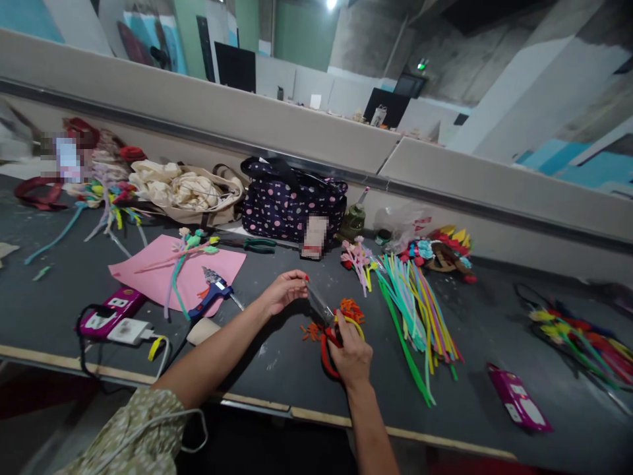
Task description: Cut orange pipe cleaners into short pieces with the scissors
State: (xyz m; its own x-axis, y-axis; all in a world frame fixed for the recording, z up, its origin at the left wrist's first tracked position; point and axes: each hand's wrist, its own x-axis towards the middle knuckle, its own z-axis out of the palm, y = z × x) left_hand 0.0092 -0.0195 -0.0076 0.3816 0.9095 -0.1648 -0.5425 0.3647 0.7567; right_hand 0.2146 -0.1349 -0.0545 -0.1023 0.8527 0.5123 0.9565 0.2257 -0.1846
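Observation:
My right hand (352, 353) grips a pair of scissors (320, 303) with red and yellow handles, and the blades point up and to the left. By the blade tips, my left hand (288, 291) has its fingers pinched together. A tiny red spot shows at those fingertips, too small to name. Short orange pieces (311, 331) lie on the table under the scissors, and more orange pieces (352, 309) are heaped just beyond my right hand. To the right of that hand lies a bundle of long fuzzy pipe cleaners (408, 303) in green, yellow and pink.
A glue gun (212, 293) and fuzzy flowers rest on pink paper (143, 270). Left of my forearm is a purple power strip (111, 313) with cables. A dotted bag (291, 198) stands against the partition. Pliers (260, 245) lie before it; a purple object (518, 398) lies right.

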